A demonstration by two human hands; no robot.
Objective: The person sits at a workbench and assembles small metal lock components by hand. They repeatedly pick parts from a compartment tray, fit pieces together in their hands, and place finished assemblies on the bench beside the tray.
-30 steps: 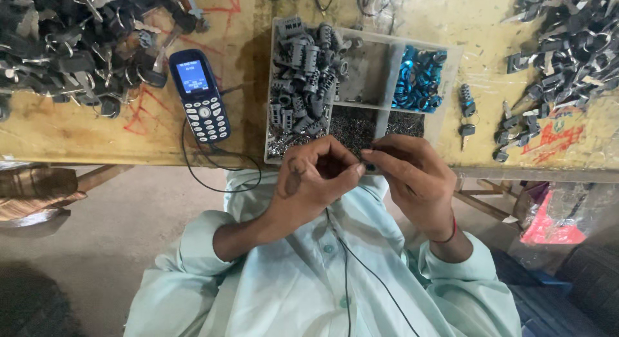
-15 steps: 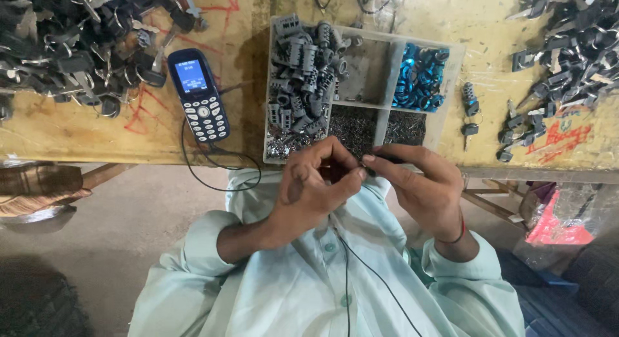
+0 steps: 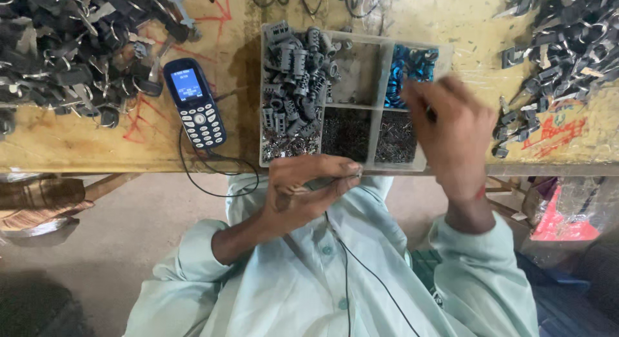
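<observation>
The left hand pinches a small grey metal part in closed fingers, just below the clear plastic compartment tray. The right hand hovers over that tray's right side — blurred, so I cannot tell its fingers' state.

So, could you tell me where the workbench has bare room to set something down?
Bare wood lies between the phone and the compartment tray, and right of the tray below the right-hand metal parts. The left pile of parts is crowded.

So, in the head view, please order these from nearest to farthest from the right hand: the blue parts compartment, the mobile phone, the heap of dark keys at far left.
1. Blue parts compartment, just beside the right hand.
2. Mobile phone, left of the tray.
3. Heap of dark keys, far left corner.
</observation>
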